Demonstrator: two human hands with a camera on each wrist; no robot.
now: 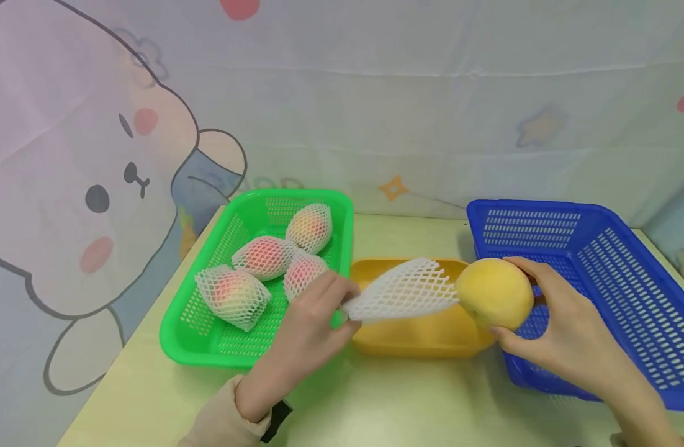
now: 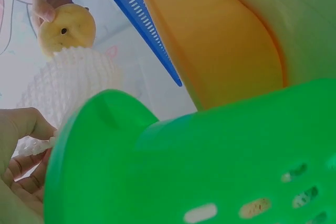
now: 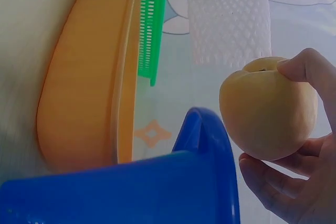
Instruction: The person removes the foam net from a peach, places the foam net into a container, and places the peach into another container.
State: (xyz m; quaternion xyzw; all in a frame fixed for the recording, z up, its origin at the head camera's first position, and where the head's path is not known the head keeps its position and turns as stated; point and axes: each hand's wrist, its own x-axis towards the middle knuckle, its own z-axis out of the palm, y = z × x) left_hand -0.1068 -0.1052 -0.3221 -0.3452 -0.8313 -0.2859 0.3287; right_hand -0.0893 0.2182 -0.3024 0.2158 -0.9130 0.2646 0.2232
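My left hand (image 1: 311, 326) pinches one end of a white foam fruit net (image 1: 403, 292) between thumb and fingers. The net stretches sideways over the yellow tub (image 1: 414, 338), looking empty, its open end right at the peach in the head view. My right hand (image 1: 571, 326) grips that bare yellow peach (image 1: 495, 293) by its sides, above the near left edge of the blue basket (image 1: 543, 208). A dark stem hollow shows on the peach (image 2: 68, 30) in the left wrist view. In the right wrist view, thumb and fingers wrap round the peach (image 3: 268, 111).
On the left, a green basket (image 1: 180, 344) holds several pink-and-yellow peaches (image 1: 264, 257) in foam nets. The yellow tub stands between it and the blue basket, all on a pale table (image 1: 398, 403). Behind hangs a printed cloth (image 1: 375, 124).
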